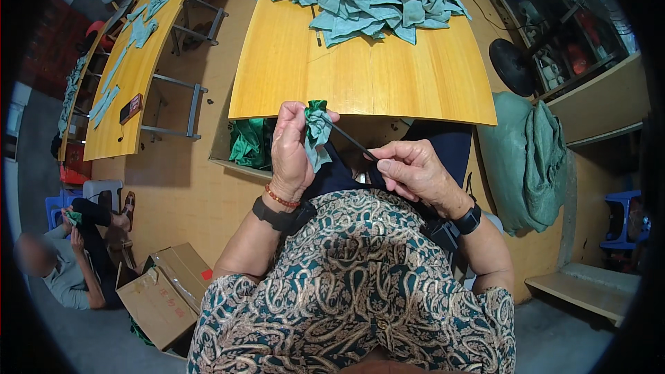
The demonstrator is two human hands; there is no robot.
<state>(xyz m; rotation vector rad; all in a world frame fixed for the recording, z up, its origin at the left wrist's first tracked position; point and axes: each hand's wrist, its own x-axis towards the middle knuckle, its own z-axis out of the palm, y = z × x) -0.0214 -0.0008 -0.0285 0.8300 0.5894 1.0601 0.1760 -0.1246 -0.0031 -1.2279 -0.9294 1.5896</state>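
Over my lap, near the front edge of the wooden table (pixel 332 86), my left hand (pixel 291 149) pinches a small gathered fabric piece (pixel 317 140). Its body is dull blue-green, with a shiny dark green ruffled top. Between the fingers of my right hand (pixel 419 172) is a thin black rod (pixel 353 140), slanting up to the left, its far end at the fabric. Whether the tip is inside the cloth I cannot tell. A large heap of blue-green cloth pieces (pixel 388 3) covers the far part of the table.
Shiny green cloth (pixel 248 144) fills a box under the table's left side. A bulging green sack (pixel 519 159) stands at right. Leftward are another table (pixel 149 48) with cloth strips, a seated person (pixel 80 263) handling green cloth, and an open cardboard box (pixel 166 298).
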